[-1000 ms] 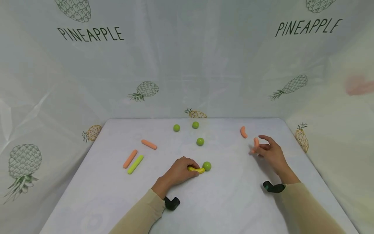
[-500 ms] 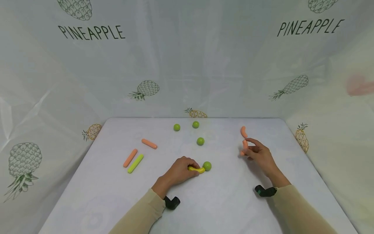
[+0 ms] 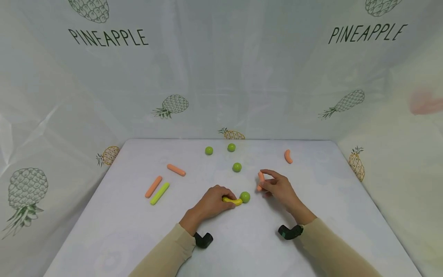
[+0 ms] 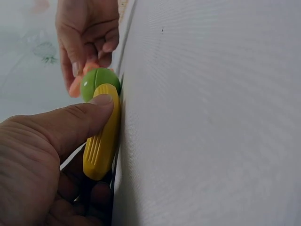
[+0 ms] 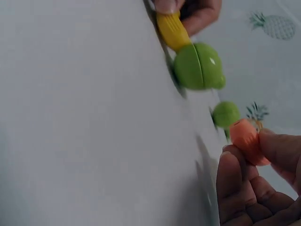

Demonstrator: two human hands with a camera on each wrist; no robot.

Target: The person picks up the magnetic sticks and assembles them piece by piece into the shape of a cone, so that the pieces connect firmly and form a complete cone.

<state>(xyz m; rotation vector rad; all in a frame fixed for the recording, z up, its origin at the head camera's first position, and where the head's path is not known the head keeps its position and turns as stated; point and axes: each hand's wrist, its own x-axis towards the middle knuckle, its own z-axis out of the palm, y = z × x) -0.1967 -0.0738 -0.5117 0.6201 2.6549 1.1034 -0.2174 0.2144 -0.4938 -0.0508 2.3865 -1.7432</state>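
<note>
My left hand [image 3: 212, 203] pinches a yellow, curved, banana-shaped toy piece [image 4: 104, 136] with ridged ends, low over the white table. One end of it meets a green toy ball [image 5: 200, 66]; a seam and a small knob show on the ball in the right wrist view. Between thumb and fingers, my right hand [image 3: 282, 192] holds an orange curved toy piece [image 5: 248, 141], also ridged, raised above the table to the right of that ball. In the left wrist view, the ball partly hides the orange piece.
Several green balls [image 3: 237, 167] lie toward the back middle. Another orange curved piece [image 3: 288, 156] rests at the back right. On the left are two straight orange sticks [image 3: 176, 170] and a lime-green stick [image 3: 160, 193]. A pineapple-print curtain [image 3: 221, 69] hangs behind the table [image 3: 114, 231].
My right hand has moved left with the orange curved piece, from near the other orange curved piece toward the front green ball. The left hand and the yellow piece have stayed in place.
</note>
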